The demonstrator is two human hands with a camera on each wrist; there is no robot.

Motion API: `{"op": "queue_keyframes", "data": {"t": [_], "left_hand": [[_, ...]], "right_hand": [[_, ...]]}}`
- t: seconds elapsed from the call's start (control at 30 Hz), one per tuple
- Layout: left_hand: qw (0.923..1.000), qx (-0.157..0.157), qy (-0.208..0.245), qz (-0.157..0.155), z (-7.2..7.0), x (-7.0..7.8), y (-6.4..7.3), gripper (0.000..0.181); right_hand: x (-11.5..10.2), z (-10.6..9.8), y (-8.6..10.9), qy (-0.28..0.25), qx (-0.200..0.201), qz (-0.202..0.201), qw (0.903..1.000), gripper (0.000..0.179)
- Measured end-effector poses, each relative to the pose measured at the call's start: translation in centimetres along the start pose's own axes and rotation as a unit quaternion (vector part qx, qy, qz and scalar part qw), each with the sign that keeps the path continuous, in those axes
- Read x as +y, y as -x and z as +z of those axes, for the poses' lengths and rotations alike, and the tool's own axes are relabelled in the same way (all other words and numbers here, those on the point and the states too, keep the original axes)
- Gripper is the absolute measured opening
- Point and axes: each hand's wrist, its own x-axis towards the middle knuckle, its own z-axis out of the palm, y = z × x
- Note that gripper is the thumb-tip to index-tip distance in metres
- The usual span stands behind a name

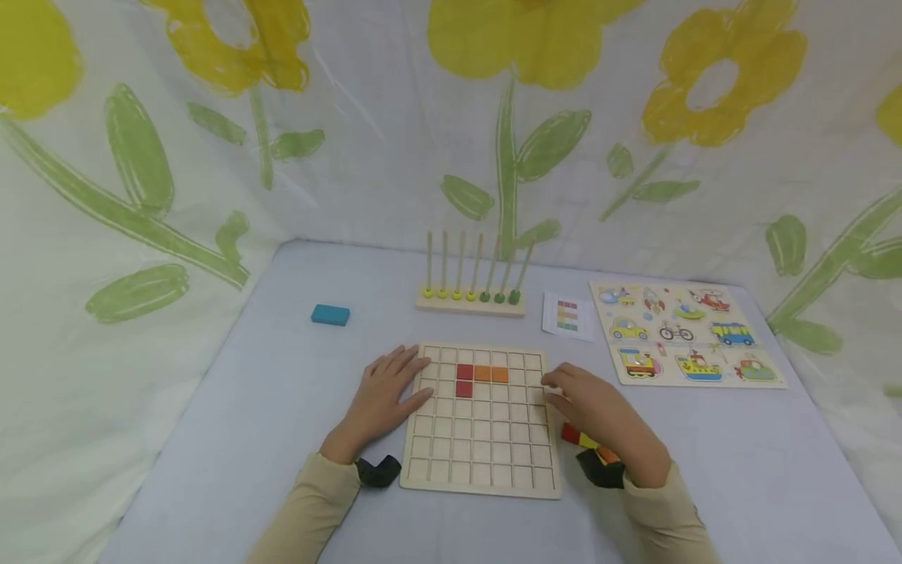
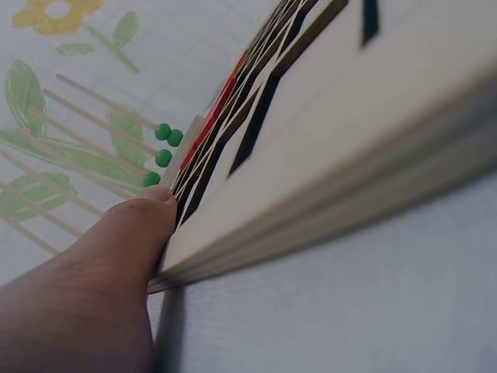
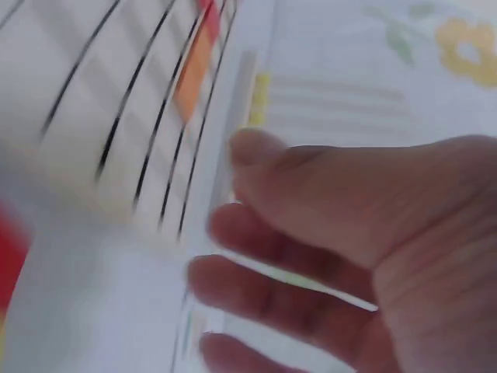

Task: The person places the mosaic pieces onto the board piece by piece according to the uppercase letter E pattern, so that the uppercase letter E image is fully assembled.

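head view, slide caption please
Left hand and right hand at opposite edges of a grid board with red and orange tiles

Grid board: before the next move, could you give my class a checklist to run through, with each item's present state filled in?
1. Grid board steadied: ok; the left grip rests on its left edge.
2. Right grip free: ok; no piece shows between thumb and fingers.
3. Right fingertips clear of the board: cannot tell; they overlap its right edge from above.
4. Red squares and orange squares on the grid: ok, two of each.
5. Loose pieces fully visible: not ok; the right wrist strap partly covers them.
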Motion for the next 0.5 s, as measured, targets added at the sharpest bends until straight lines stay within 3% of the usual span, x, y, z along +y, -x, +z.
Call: {"op": "queue_keyframes", "data": {"t": [0.1,0.2,0.3,0.5], "left_hand": [[1.0,-0.002,0.003,-0.001,-0.1,0.0,0.0,0.054],[1.0,-0.006,0.001,-0.006,-0.1,-0.1,0.0,0.054],[0.9999,-0.008,-0.001,-0.009,-0.1,-0.2,0.0,0.055],[0.9999,-0.011,0.006,-0.007,0.0,0.0,-0.1,0.055]], "right_hand": [[1.4,-0.3,1.8,-0.006,-0.045,0.064,0.9969,0.029],[2.3,0.0,3.2,-0.01,-0.076,0.096,0.9925,0.031],[2.7,0.9,4.0,0.002,-0.07,0.083,0.9941,0.032],[2.9,2.1,4.7,0.053,-0.01,0.033,0.998,0.03]]}}
